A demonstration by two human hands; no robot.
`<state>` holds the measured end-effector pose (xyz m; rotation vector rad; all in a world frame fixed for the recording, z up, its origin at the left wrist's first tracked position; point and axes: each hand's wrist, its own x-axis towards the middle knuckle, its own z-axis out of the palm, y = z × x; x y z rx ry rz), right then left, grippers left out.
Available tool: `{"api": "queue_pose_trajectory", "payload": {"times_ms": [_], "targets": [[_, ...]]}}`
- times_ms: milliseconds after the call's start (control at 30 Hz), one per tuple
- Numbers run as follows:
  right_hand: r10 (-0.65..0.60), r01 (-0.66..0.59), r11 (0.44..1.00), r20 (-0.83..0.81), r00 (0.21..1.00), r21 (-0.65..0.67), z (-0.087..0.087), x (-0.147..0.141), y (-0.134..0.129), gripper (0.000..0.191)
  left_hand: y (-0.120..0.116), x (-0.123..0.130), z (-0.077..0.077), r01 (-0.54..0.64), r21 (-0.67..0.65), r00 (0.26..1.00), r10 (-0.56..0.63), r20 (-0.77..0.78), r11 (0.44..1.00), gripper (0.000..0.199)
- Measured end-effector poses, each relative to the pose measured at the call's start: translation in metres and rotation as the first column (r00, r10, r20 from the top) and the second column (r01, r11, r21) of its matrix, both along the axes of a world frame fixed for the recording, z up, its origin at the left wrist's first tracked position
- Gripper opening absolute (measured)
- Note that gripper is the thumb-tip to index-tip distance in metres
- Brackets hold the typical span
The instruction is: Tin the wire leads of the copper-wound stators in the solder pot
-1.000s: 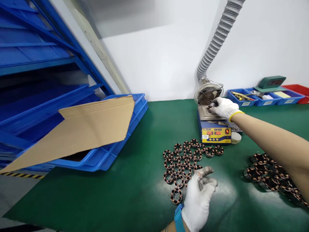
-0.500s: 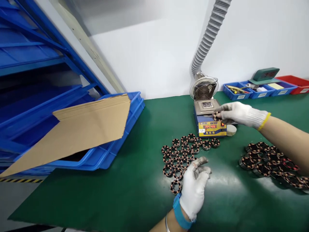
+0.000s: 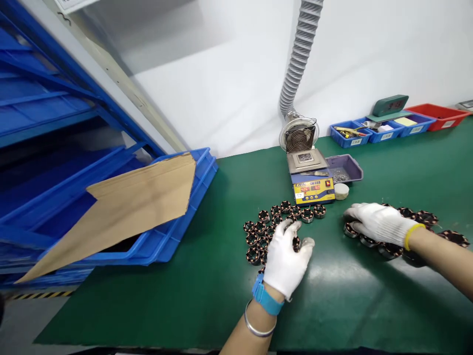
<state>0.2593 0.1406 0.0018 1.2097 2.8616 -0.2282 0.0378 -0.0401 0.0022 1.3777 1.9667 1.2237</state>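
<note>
My left hand [image 3: 288,256], in a white glove, reaches over the left group of wound motor stators [image 3: 253,239]. Its fingers are apart, with one stator [image 3: 296,244] between thumb and forefinger. My right hand [image 3: 380,223], also gloved, is lowered at the right group of stators [image 3: 390,250]. Its fingers curl down onto a stator [image 3: 350,230] at the left end of that group; the palm side is hidden. Behind the left group stands a blue and yellow solder pot [image 3: 314,191] with a lit red display.
A purple tray [image 3: 347,167] and a round pale pad [image 3: 341,191] are beside the pot. A grey duct hose [image 3: 301,54] rises behind it. Blue bins [image 3: 351,140] and a red bin [image 3: 439,116] line the wall. At left, cardboard [image 3: 148,197] lies on a blue crate [image 3: 166,246].
My right hand has come from the solder pot down to the right group with the stator it carried. My left hand has moved up over the left group. The view has shifted slightly.
</note>
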Motion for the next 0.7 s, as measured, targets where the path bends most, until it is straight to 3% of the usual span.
{"api": "queue_pose_trajectory", "payload": {"times_ms": [67, 133, 200, 267, 367, 433, 500, 600, 700], "targets": [[-0.049, 0.052, 0.998, -0.091, 0.995, 0.036, 0.009, -0.003, -0.015, 0.039, 0.018, 0.003, 0.001, 0.015, -0.098, 0.942, -0.046, -0.331, 0.995, 0.035], [-0.091, 0.094, 0.996, -0.279, 0.956, -0.002, 0.013, -0.011, -0.038, 0.043, 0.043, 0.007, -0.003, 0.018, -0.187, 0.856, -0.111, -0.504, 0.982, 0.034], [-0.112, 0.077, 0.992, -0.433, 0.894, -0.097, 0.012, -0.019, -0.065, 0.040, 0.068, 0.010, -0.010, 0.038, -0.226, 0.801, -0.165, -0.575, 0.973, 0.033], [-0.126, 0.031, 0.982, -0.526, 0.841, -0.186, 0.004, -0.025, -0.087, 0.036, 0.086, 0.011, -0.017, 0.064, -0.239, 0.794, -0.194, -0.576, 0.969, 0.023], [-0.256, 0.048, 0.941, -0.613, 0.747, -0.335, -0.011, -0.028, -0.103, 0.033, 0.087, 0.009, -0.020, 0.116, -0.224, 0.812, -0.222, -0.540, 0.968, 0.013], [-0.429, 0.093, 0.867, -0.640, 0.637, -0.489, -0.017, -0.029, -0.102, 0.037, 0.071, 0.006, -0.016, 0.156, -0.194, 0.834, -0.234, -0.500, 0.969, 0.016], [-0.562, 0.035, 0.760, -0.629, 0.537, -0.649, -0.020, -0.030, -0.097, 0.051, 0.047, 0.003, -0.011, 0.214, -0.166, 0.854, -0.267, -0.446, 0.963, 0.013], [-0.639, -0.205, 0.560, -0.576, 0.510, -0.803, -0.020, -0.038, -0.092, 0.077, 0.014, 0.004, -0.006, 0.350, 0.005, 0.903, -0.336, -0.268, 0.937, 0.009], [-0.703, -0.320, 0.406, -0.516, 0.489, -0.856, -0.020, -0.047, -0.093, 0.072, -0.003, 0.011, -0.009, 0.359, 0.084, 0.911, -0.328, -0.251, 0.930, 0.015]]}}
